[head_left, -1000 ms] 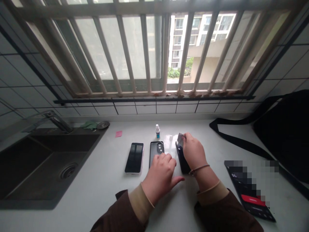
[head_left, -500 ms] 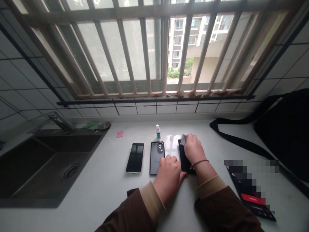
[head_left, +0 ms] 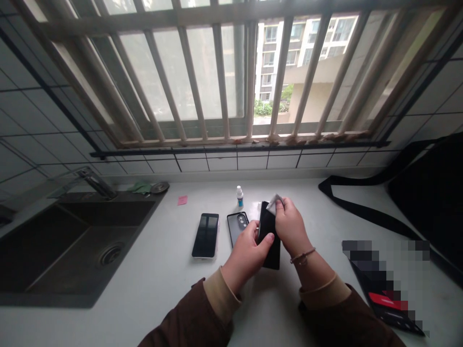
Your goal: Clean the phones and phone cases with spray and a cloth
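Note:
My left hand (head_left: 251,248) grips a black smartphone (head_left: 272,255) by its left side, thumb across its dark face. The phone is tilted up off the counter. Pinched in my right hand (head_left: 290,223) is a small grey-white cloth (head_left: 274,204), which lies against the phone's upper right corner. Partly behind my left hand is a dark phone case (head_left: 235,224) with a camera cutout. Another phone (head_left: 206,236) lies flat farther left, its screen up. Beyond the case stands a small white bottle (head_left: 239,196) with a blue label.
A dark sink (head_left: 87,250) with a chrome faucet (head_left: 96,183) is at the left. A pink sticky note (head_left: 183,200) lies on the white counter (head_left: 195,308). At the right are a black bag (head_left: 430,188) with its strap (head_left: 365,210) and a partly pixelated black-and-red item (head_left: 387,301).
My left hand has taken hold of the phone's left side, and the phone has been lifted and tilted from the counter. The cloth in my right hand remains at its top.

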Demonstrator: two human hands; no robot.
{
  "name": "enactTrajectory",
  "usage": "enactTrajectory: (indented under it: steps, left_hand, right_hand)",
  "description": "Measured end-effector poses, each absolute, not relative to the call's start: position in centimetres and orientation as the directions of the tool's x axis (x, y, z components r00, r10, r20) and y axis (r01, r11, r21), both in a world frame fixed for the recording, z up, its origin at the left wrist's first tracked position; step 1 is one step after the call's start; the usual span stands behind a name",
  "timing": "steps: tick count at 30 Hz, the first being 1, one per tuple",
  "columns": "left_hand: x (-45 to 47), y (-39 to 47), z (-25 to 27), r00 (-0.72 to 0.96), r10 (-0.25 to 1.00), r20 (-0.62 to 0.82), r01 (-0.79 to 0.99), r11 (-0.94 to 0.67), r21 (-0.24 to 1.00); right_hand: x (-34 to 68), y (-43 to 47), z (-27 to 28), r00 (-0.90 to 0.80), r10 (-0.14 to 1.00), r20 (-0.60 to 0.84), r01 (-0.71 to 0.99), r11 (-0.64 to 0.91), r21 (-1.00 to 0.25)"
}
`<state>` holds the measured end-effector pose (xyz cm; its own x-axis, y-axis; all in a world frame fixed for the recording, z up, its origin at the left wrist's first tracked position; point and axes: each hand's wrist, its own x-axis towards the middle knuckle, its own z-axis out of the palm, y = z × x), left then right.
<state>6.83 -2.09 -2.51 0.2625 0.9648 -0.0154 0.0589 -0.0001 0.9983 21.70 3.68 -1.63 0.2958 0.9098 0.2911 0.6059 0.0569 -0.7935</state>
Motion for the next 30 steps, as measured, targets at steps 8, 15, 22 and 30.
enactTrajectory:
  steps: [8,15,22,30]
  left_hand:
    - [6.0,-2.0,-0.8,0.367,0.905,-0.215,-0.492,0.385,0.781]
    - [2.9,-1.5,1.8,0.441,0.857,-0.267,-0.618,0.506,0.602]
    - [2.8,-1.6,1.7,0.41,0.833,-0.373,-0.676,0.551,0.488]
    - [3.6,-2.0,0.2,0.401,0.789,-0.466,-0.55,0.614,0.567]
  right_hand:
    - [20.9,2.6,-1.1,0.275,0.914,0.3,0.428,0.163,-0.889]
    - [20.6,3.1,-1.8,0.345,0.936,0.066,-0.026,0.08,-0.996]
    - [20.6,3.5,-2.3,0.334,0.941,-0.063,-0.358,0.065,-0.931]
    - [19.5,1.3,-1.4,-0.161,0.823,0.545,0.66,0.501,-0.561]
